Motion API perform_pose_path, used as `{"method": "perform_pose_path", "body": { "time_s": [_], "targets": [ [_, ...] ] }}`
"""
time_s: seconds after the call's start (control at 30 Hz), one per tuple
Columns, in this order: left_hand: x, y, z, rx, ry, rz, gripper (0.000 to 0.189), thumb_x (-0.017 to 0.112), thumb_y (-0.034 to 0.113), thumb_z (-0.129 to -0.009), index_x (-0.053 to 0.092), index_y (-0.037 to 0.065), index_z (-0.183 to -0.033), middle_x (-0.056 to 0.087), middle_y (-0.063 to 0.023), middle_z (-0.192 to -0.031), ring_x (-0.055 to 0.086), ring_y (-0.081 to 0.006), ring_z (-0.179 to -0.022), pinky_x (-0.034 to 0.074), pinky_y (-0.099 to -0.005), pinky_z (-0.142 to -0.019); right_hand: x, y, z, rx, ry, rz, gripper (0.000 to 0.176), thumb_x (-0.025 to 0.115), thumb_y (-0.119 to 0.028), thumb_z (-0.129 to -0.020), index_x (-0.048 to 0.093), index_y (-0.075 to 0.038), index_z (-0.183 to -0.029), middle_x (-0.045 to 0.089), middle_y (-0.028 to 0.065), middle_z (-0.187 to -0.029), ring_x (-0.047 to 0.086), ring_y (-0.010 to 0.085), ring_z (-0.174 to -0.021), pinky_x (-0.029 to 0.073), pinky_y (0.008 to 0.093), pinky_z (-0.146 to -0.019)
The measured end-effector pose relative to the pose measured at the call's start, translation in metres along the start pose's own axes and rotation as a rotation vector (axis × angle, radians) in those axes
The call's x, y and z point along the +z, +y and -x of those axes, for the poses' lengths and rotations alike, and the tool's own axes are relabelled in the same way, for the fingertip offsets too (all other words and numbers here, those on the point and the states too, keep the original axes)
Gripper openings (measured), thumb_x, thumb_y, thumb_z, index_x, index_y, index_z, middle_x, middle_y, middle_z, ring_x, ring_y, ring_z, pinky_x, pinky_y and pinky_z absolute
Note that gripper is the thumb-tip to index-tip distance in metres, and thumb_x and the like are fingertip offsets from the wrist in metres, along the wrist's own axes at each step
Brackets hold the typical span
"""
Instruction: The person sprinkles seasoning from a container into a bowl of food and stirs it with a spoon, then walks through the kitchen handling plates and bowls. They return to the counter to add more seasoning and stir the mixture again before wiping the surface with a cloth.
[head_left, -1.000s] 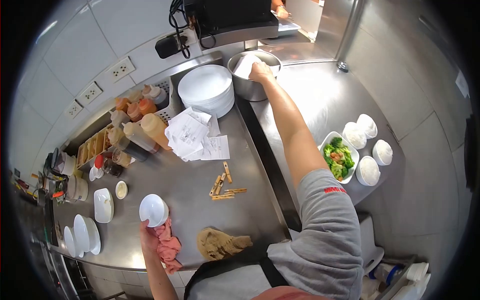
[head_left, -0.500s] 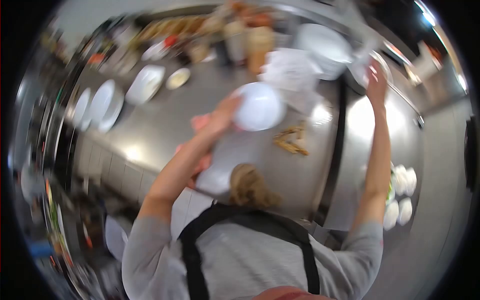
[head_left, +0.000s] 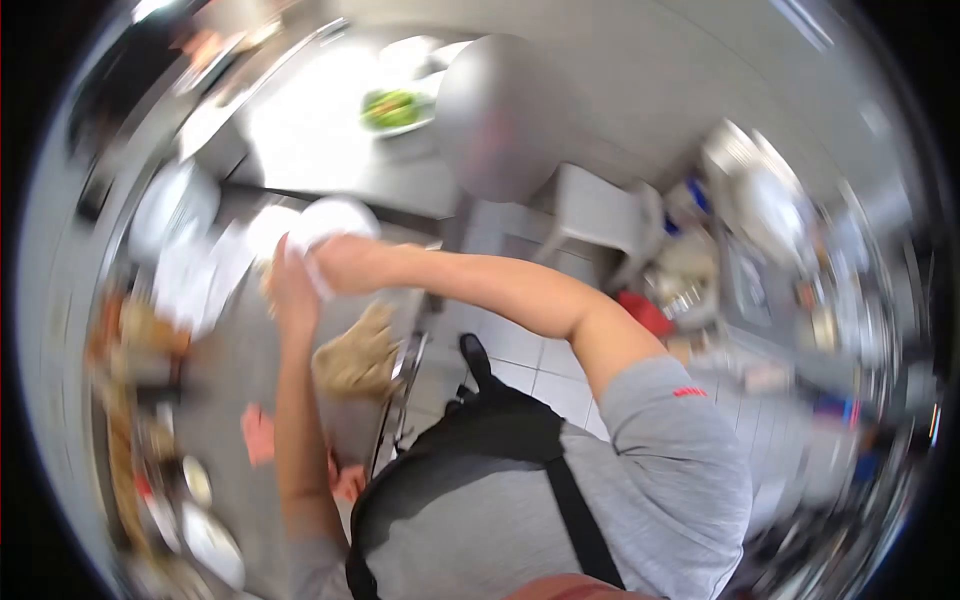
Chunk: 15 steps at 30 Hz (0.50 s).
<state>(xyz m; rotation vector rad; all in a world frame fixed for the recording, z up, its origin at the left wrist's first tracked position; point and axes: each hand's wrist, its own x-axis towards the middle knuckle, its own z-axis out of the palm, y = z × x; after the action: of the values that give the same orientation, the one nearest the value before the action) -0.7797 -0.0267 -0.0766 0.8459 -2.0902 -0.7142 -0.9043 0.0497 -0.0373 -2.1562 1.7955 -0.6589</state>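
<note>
My left hand (head_left: 294, 288) and my right hand (head_left: 345, 264) are close together over the steel counter. A white bowl (head_left: 338, 215) shows just beyond them, and a white strip lies between them, too blurred to identify. My left fingers seem closed at the bowl's near side. Curled fingers on my right hand hide what they grip. Nearer my body, a crumpled tan cloth (head_left: 358, 355) rests at the counter edge. Pink cloths (head_left: 258, 436) lie on either side of my left forearm.
White paper sheets (head_left: 195, 278) and stacked white plates (head_left: 172, 215) stand to the left. Green leaves (head_left: 393, 108) sit in a white dish at the back. A pale stool (head_left: 598, 212) stands on the floor beyond the counter. Food containers (head_left: 140, 335) line the left side.
The view has swung to the right. My right hand has left the area by the plates and met my left hand, by the white bowl.
</note>
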Motion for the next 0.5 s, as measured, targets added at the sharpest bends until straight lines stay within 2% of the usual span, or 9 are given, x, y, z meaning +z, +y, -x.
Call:
{"method": "perform_pose_path", "body": {
  "time_s": [0.03,0.07,0.1,0.17,0.27,0.33,0.37,0.43,0.5],
  "targets": [
    [0.009,0.024,0.008,-0.003,-0.119,0.084,0.04,0.035,0.021,-0.095,0.045,-0.002,-0.125,0.055,-0.0243,-0.117,0.053,-0.0377,-0.108,0.04,-0.0393,-0.091,-0.021,-0.007,0.029,0.107,-0.114,0.106,0.014,0.057,-0.009,-0.067,0.064,0.001,-0.074,0.064,0.0195,-0.075,0.064,0.0343,-0.075,0.05,0.044,-0.066],
    [0.024,0.034,0.012,0.113,-0.141,0.062,0.04,0.035,0.022,-0.095,0.045,-0.002,-0.125,0.055,-0.0246,-0.117,0.052,-0.0378,-0.108,0.04,-0.0394,-0.091,-0.02,0.0,0.052,0.033,-0.074,0.521,0.01,0.061,-0.012,-0.063,0.066,-0.004,-0.068,0.065,0.0141,-0.071,0.065,0.0261,-0.068,0.051,0.0412,-0.06],
    [0.042,0.047,0.012,0.139,-0.208,0.08,0.04,0.035,0.022,-0.095,0.044,-0.003,-0.126,0.054,-0.0249,-0.117,0.052,-0.0379,-0.108,0.039,-0.0397,-0.092,-0.011,0.019,0.067,0.057,0.051,0.627,0.009,0.062,-0.015,-0.061,0.067,-0.01,-0.066,0.065,0.0093,-0.067,0.063,0.0209,-0.065,0.049,0.0367,-0.057],
    [0.088,0.034,-0.005,0.304,-0.268,0.121,0.039,0.034,0.02,-0.095,0.044,-0.002,-0.126,0.054,-0.025,-0.115,0.053,-0.038,-0.106,0.039,-0.0398,-0.091,-0.029,0.019,0.111,0.172,0.443,0.863,0.011,0.062,-0.016,-0.062,0.065,-0.008,-0.068,0.062,0.0091,-0.079,0.059,0.0232,-0.08,0.048,0.0353,-0.06],
    [0.104,0.14,0.014,0.415,-0.365,0.337,0.041,0.032,0.022,-0.096,0.044,-0.006,-0.123,0.054,-0.0263,-0.113,0.053,-0.0378,-0.105,0.04,-0.0402,-0.09,-0.052,0.005,0.18,0.26,0.768,0.682,0.027,0.063,-0.013,-0.066,0.061,-0.003,-0.091,0.057,0.0166,-0.096,0.057,0.0292,-0.092,0.049,0.0375,-0.068],
    [0.137,0.165,0.025,0.387,-0.497,0.38,0.042,0.032,0.023,-0.096,0.045,-0.007,-0.121,0.055,-0.026,-0.112,0.054,-0.0377,-0.103,0.04,-0.0404,-0.089,-0.05,0.0,0.226,0.452,0.527,0.531,0.025,0.062,-0.014,-0.067,0.061,-0.003,-0.089,0.06,0.0177,-0.093,0.06,0.0304,-0.088,0.049,0.0383,-0.069],
    [0.157,0.184,0.037,0.544,-0.497,0.357,0.041,0.033,0.023,-0.095,0.046,-0.007,-0.12,0.057,-0.0252,-0.108,0.056,-0.0366,-0.099,0.041,-0.0404,-0.087,-0.062,-0.009,0.253,0.535,0.408,0.548,0.022,0.062,-0.015,-0.067,0.062,-0.003,-0.086,0.061,0.0168,-0.089,0.062,0.03,-0.085,0.049,0.0383,-0.068],
    [0.191,0.222,0.074,0.529,-0.746,0.491,0.041,0.035,0.022,-0.095,0.046,-0.009,-0.119,0.057,-0.0251,-0.105,0.056,-0.0344,-0.094,0.041,-0.0398,-0.085,-0.082,-0.034,0.32,0.681,0.148,0.544,0.018,0.062,-0.016,-0.067,0.064,-0.004,-0.08,0.064,0.0151,-0.081,0.064,0.0293,-0.081,0.048,0.0383,-0.065],
    [0.226,0.251,0.113,0.428,-0.955,0.639,0.039,0.036,0.021,-0.095,0.046,-0.009,-0.118,0.058,-0.023,-0.104,0.057,-0.0299,-0.093,0.042,-0.0381,-0.084,-0.092,-0.079,0.386,0.675,0.293,0.65,0.011,0.061,-0.017,-0.067,0.062,-0.006,-0.066,0.061,0.0086,-0.065,0.063,0.0271,-0.071,0.047,0.0396,-0.059]
  ]
}}
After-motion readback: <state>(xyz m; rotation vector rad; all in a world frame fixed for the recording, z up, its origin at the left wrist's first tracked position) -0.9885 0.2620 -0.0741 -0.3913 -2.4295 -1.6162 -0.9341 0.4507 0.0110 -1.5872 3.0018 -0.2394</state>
